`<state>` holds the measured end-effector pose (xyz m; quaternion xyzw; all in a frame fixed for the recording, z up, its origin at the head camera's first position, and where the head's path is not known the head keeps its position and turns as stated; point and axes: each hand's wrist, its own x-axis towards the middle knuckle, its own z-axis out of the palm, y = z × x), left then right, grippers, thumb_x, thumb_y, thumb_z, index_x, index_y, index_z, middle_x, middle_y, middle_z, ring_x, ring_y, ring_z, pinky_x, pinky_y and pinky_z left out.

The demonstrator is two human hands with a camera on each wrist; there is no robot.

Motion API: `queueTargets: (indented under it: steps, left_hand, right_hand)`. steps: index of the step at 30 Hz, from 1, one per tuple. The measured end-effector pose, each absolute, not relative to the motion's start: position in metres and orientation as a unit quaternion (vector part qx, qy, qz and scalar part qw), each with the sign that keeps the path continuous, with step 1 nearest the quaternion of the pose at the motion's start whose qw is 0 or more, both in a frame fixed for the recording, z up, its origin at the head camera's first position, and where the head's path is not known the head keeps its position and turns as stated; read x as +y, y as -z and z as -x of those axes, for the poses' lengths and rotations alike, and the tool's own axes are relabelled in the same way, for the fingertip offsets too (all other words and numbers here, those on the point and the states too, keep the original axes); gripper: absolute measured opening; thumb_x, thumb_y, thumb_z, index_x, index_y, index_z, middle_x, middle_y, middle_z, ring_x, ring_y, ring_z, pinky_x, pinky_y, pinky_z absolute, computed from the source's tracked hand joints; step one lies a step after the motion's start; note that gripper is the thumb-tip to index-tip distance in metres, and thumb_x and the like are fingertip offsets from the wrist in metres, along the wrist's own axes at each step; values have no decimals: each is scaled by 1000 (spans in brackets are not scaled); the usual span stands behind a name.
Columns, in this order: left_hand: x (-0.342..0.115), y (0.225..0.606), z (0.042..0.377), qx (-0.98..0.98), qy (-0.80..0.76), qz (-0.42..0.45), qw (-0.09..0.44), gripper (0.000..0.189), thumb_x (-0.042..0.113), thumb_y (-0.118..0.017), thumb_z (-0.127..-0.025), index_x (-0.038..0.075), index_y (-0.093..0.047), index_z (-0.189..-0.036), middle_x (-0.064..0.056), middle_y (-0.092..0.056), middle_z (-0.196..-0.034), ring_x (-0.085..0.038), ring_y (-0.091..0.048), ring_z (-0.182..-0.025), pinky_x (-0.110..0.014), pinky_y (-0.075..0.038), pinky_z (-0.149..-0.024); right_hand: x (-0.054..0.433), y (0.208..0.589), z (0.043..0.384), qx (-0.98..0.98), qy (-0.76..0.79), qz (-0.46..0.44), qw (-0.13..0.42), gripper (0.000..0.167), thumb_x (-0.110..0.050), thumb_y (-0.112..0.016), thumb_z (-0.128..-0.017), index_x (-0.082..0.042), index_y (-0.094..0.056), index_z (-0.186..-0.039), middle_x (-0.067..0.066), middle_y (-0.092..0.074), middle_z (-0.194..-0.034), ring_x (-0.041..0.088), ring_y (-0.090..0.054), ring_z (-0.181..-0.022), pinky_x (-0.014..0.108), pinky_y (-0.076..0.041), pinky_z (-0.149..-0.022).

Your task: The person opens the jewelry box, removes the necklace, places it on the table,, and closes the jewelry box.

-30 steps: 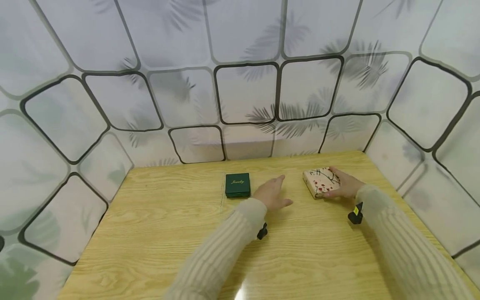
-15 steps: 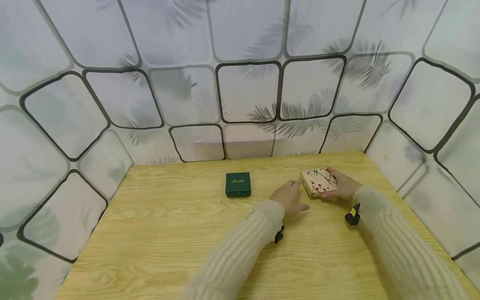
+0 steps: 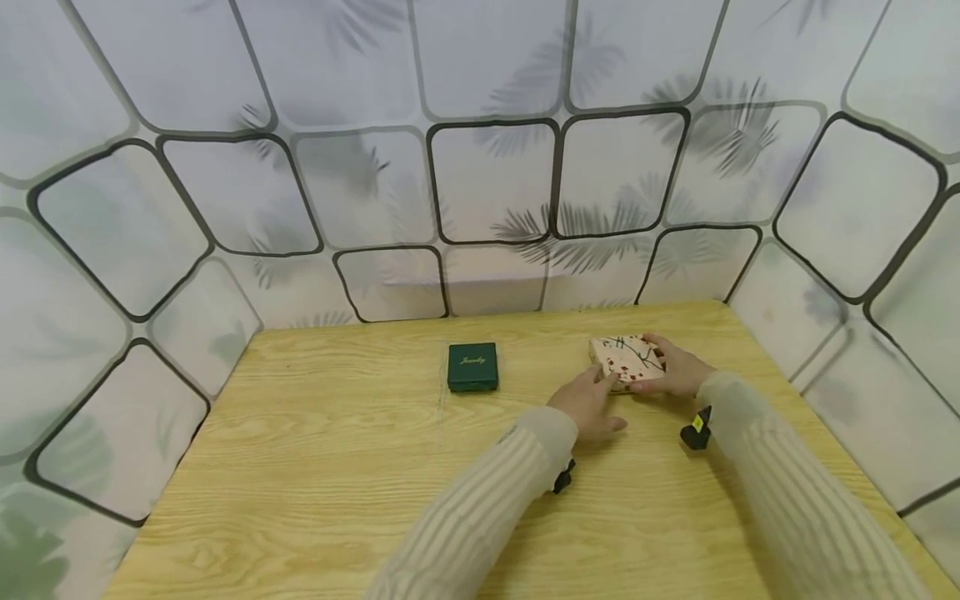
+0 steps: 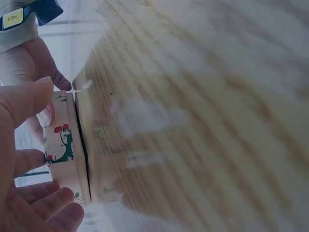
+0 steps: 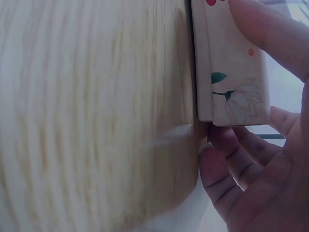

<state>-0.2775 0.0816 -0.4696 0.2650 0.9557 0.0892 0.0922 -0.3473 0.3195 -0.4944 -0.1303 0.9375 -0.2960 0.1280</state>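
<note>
In the head view a flat, cream box (image 3: pixel 628 360) printed with red blossoms and dark branches lies at the right of the table. My right hand (image 3: pixel 677 372) grips its right side, thumb at the front and fingers toward the back. The right wrist view shows the thumb (image 5: pixel 275 34) against the box's printed side (image 5: pixel 236 92) and the fingers round its end. At the left front corner, my left hand (image 3: pixel 588 408) touches the box with its fingers loosely spread. Those fingers (image 4: pixel 48 198) lie beside the box's side (image 4: pixel 63 145) in the left wrist view.
A dark green box (image 3: pixel 472 367) with gold lettering stands farther left on the wood-grain table (image 3: pixel 315 467). Patterned cloth walls (image 3: pixel 495 183) rise at the back and both sides. Each wrist carries a small black camera mount (image 3: pixel 696 429).
My left hand has moved right, past the green box, to the blossom box. My right hand has shifted slightly left together with the blossom box.
</note>
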Motion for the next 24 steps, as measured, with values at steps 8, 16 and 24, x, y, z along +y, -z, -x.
queueTargets:
  steps: [8,16,24]
  left_hand:
    - [77,469,280,957,-88,-262,91,79,59,-58,-88,29,-25,-153,0,-20,-158,-16,-34,-138,-30,-35,-107]
    - [69,465,279,957,-97,-257,93,74,56,-59,-89,28,-31,-152,2,-22,-157,-16,-37,-136,-31,-38,-105]
    - [55,463,281,958,-90,-260,85,66,54,-59,-90,29,-39,-148,2,-31,-153,-14,-38,-135,-30,-37,-106]
  right_hand:
    - [314,492,347,936,298,135,129,116,-57,-76,-74,-1,-10,-152,38,-29,-143,53,-34,-128,65,-32,-100]
    - [298,482,339,932,308,132,140,112,-51,-76,-78,0,-10,-152,38,-31,-141,52,-35,-127,63,-33,-99]
    - [280,475,335,928,314,138,144,111,-49,-78,-77,3,-12,-150,38,-34,-139,51,-38,-125,61,-34,-99]
